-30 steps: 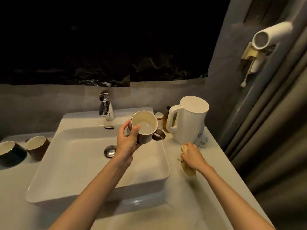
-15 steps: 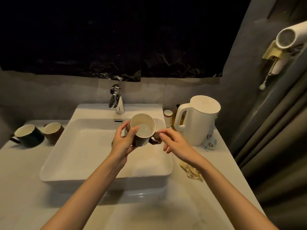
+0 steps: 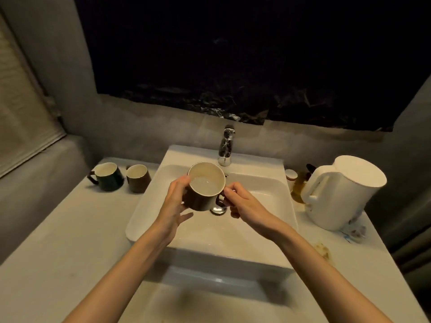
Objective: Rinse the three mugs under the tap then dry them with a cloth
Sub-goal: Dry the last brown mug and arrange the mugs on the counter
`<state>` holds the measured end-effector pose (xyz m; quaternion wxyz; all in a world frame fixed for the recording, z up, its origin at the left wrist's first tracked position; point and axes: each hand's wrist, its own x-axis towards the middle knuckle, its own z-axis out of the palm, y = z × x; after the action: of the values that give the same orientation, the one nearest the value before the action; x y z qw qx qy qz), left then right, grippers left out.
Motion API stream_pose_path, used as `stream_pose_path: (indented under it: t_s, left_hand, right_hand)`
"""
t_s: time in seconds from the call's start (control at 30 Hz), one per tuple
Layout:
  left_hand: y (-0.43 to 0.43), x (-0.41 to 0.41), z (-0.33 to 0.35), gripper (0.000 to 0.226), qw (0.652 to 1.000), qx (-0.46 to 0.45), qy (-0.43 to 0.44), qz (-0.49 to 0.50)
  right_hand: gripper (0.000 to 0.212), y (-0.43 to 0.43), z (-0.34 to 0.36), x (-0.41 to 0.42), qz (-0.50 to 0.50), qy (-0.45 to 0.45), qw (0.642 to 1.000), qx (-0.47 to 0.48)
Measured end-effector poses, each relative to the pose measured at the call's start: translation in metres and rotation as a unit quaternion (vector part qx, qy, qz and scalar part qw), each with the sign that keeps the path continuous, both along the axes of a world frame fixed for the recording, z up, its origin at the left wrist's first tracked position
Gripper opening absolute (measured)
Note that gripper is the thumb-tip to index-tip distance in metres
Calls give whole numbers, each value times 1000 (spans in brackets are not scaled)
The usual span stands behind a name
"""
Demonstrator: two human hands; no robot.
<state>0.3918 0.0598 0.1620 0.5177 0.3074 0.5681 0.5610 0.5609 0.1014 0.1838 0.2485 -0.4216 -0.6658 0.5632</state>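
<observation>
- The counter [image 3: 70, 229] is carrying everything in view. The white sink [image 3: 149, 206] is sitting at its centre.
- A white kettle [image 3: 342, 194] is standing on the counter to the right of the sink, taking no part.
- The left hand [image 3: 173, 201] is gripping the held mug [image 3: 205, 186] round its body, thumb at the rim and fingers wrapped beneath.
- The right hand [image 3: 245, 202] is pinching the mug's handle, fingers curled on it.
- The held mug is hanging above the basin, mouth tilting up toward the camera and handle pointing right.
- The tap [image 3: 225, 145] is standing just behind the mug's far rim. Whether water is running cannot be told.
- The green mug [image 3: 108, 177] and the brown mug [image 3: 138, 178] are waiting side by side on the left counter, nearer the left hand.
- The cloth [image 3: 323, 250] is lying crumpled on the right counter, well apart from the mug and nearer the right hand. In my judgement that hand is the better placed to fetch it for drying.
</observation>
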Motion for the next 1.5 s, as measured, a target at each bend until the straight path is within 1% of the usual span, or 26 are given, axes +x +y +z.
stream_pose_path:
  t_s: [0.03, 0.13, 0.23, 0.3, 0.37, 0.43, 0.57, 0.67, 0.73, 0.93, 1.07, 1.2, 1.33, 1.5]
  left_hand:
    - [-3, -19, 0, 34, 1000, -7, 5, 0]
    - [-12, -80, -2, 45, 999, -27, 40, 13]
    - [-20, -145, -8, 39, 993, -38, 109, 20]
    - [-24, -189, -14, 45, 986, -50, 156, 28]
    - [-30, -231, -18, 45, 983, -44, 172, 38]
    - [-38, -268, -21, 38, 982, -22, 184, 46]
    - [-52, -324, -37, 34, 968, 17, 247, 44]
    - [-54, -353, -61, 34, 959, 0, 281, 20]
    - [-55, -369, -77, 34, 960, -23, 279, 9]
    - [-57, -394, -117, 33, 972, -106, 211, 0]
    - [-56, -398, -135, 36, 973, -128, 190, 10]
    - [-53, -399, -148, 33, 972, -157, 173, 18]
    - [-52, -394, -160, 36, 973, -167, 158, 28]
    - [-48, -393, -169, 40, 973, -173, 146, 52]
  right_hand:
    - [21, 0, -1, -16, 4, 6, 1000, 0]
    - [22, 0, -6, -70, 11, 19, 1000, -12]
    - [23, -5, -13, -131, 13, 16, 1000, -21]
    - [22, -10, -18, -172, 11, 16, 999, -27]
    - [23, -16, -24, -211, 7, 23, 999, -38]
    - [24, -21, -32, -246, 1, 14, 999, -47]
    - [23, -28, -56, -303, -2, -8, 998, -65]
    - [22, -31, -74, -335, 3, -22, 997, -80]
    - [21, -31, -87, -351, 0, -32, 996, -89]
    - [15, -28, -135, -383, 2, -62, 989, -137]
    - [14, -22, -158, -394, 15, -81, 984, -160]
    - [15, -18, -170, -397, 41, -94, 979, -174]
    - [16, -14, -179, -397, 46, -111, 975, -187]
    - [14, -8, -183, -399, 56, -109, 971, -204]
